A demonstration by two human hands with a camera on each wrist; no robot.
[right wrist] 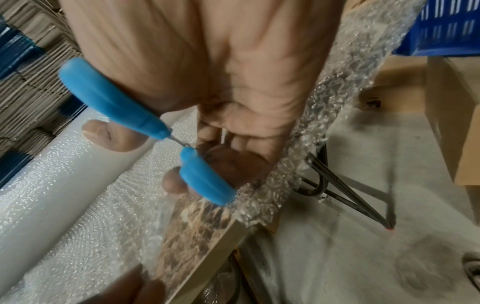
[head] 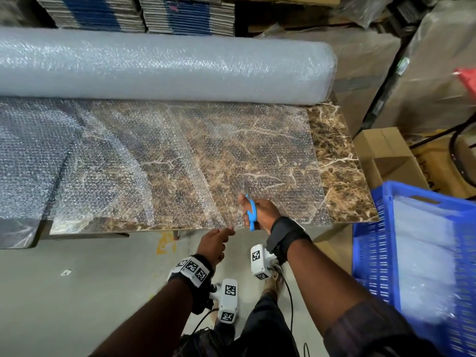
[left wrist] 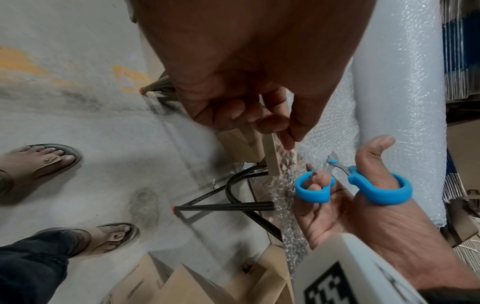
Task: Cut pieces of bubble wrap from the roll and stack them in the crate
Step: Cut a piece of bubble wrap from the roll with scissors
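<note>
A big roll of bubble wrap [head: 159,68] lies along the far side of the marble-patterned table [head: 342,171]. Its loose sheet [head: 195,161] is spread toward me over the tabletop. My right hand [head: 260,212] grips blue-handled scissors [head: 252,211], thumb and fingers through the loops [left wrist: 355,185], blades in the sheet a little in from the near edge. My left hand [head: 219,237] pinches the sheet's near edge just left of the cut line [left wrist: 288,137]. A blue plastic crate [head: 373,243] at the right holds stacked bubble wrap pieces [head: 422,256].
Flattened cartons [head: 180,14] are stacked behind the roll. Open cardboard boxes [head: 394,155] sit on the floor to the right of the table. Black folding table legs [left wrist: 228,207] stand under the near edge, and my sandalled feet [left wrist: 46,160] are on the concrete floor.
</note>
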